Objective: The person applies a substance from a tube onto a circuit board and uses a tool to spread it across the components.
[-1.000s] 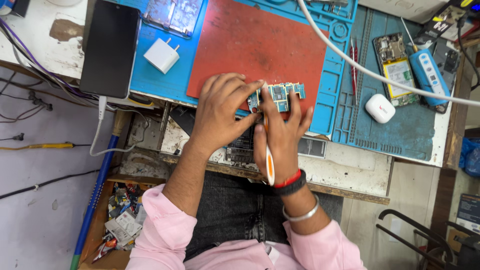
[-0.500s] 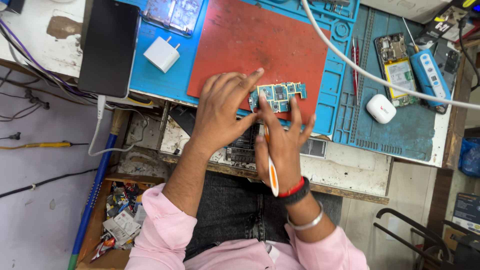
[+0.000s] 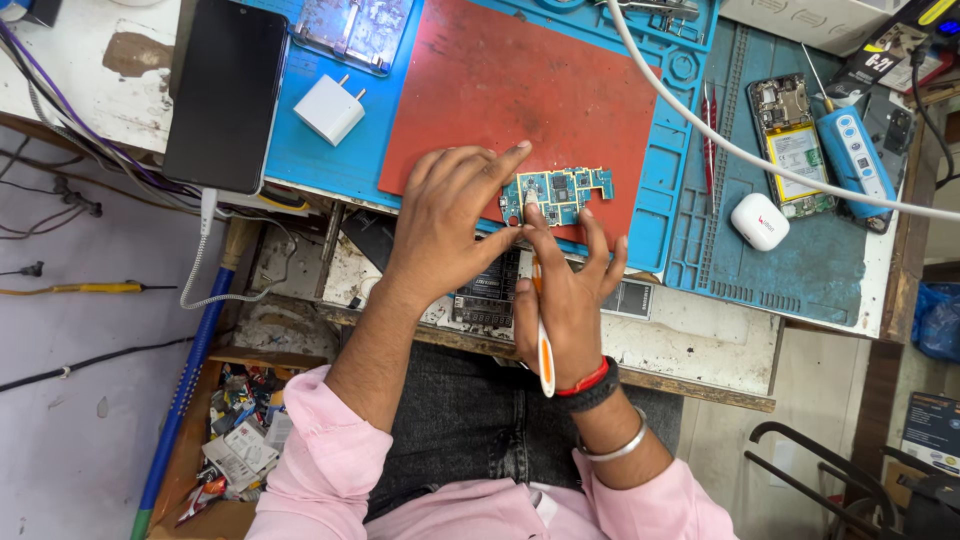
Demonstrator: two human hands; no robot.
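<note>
My right hand (image 3: 568,305) has its fingers wrapped on a white-and-orange tool (image 3: 541,335) — pen grip, index finger stretched along the shaft, tip pressed at the near-left edge of the small teal circuit board (image 3: 557,195). The other right fingers are splayed apart, resting on the front lip of the mat. My left hand (image 3: 445,225) lies flat beside it, fingers together and extended, index tip just reaching the board's left end, thumb tucked under toward the board's near edge; it looks like it's pinning the board, not gripping it, though the exact contact is hidden by the fingers.

Key relation: the board lies straight ahead of both sets of fingertips, away from my body, long axis running left-right across the view, parallel to the bench edge. The tool shaft runs roughly at right angles to that axis, pointing away from me. The right hand is the nearer one to the board's middle; the left only touches its left end.

The board sits on the near-right corner of the red silicone pad (image 3: 520,90), which lies on the blue work mat (image 3: 690,230). Outward: a white charger plug (image 3: 330,108) and a dark phone (image 3: 226,95) to the left, an opened phone (image 3: 790,145), a blue handheld device (image 3: 855,155) and a white earbud case (image 3: 760,221) to the right, a white cable (image 3: 700,125) arcing across — all well apart from the board.
</note>
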